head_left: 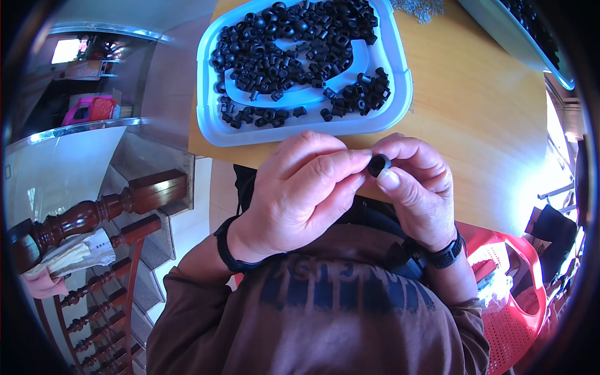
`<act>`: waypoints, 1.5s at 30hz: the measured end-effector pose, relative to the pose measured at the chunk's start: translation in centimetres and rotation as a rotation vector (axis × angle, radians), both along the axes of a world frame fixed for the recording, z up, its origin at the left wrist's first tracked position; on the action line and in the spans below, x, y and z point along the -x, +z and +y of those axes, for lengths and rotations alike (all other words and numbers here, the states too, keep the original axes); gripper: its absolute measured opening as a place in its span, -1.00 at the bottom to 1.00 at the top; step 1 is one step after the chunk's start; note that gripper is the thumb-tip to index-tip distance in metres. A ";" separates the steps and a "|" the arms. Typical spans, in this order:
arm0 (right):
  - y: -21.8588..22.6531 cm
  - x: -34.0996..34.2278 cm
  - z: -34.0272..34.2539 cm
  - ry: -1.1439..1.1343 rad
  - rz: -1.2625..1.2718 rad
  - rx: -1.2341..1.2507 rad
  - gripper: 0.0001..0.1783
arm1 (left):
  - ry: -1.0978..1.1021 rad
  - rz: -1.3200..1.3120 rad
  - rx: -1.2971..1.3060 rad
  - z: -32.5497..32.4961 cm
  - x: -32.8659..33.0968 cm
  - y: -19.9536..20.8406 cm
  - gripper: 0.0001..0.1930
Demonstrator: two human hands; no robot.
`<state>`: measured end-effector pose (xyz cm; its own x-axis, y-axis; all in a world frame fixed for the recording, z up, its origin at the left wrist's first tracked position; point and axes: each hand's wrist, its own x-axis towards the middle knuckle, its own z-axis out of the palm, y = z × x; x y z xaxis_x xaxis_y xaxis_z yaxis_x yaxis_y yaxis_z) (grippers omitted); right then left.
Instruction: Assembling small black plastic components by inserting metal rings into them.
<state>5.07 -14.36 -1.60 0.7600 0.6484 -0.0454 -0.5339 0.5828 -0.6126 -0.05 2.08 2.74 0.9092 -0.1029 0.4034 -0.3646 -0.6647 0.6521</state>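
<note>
The right hand (420, 182) pinches a hollow black cap (379, 165). The left hand (306, 184) meets its edge; grip indeterminate. A white tray (403, 81) rests on the bench (481, 125).

At lower centre, we see dark block lettering (340, 292) across the brown shirt (300, 350), partly lost in folds.
</note>
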 end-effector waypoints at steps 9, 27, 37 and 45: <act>0.2 -0.4 -0.5 0.137 -0.080 0.018 -0.82 | 0.093 0.156 -0.199 3.3 -1.6 3.0 -0.85; -0.3 -0.6 -0.8 0.249 -0.195 0.014 -0.88 | -0.206 0.222 -0.660 1.2 -18.0 6.3 -0.80; -0.6 -1.0 -1.0 0.128 -0.367 0.033 -0.87 | -0.229 0.287 -0.752 3.3 -17.8 3.5 -0.88; -0.8 -1.5 -0.8 0.121 -0.375 0.027 -0.85 | -0.129 0.309 -0.579 4.9 -15.9 2.5 -0.89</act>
<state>6.60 -15.12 -2.37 0.6452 0.7365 0.2032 -0.3336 0.5108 -0.7923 15.84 7.02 5.24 0.9401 -0.3399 -0.0271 -0.3180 -0.9025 0.2904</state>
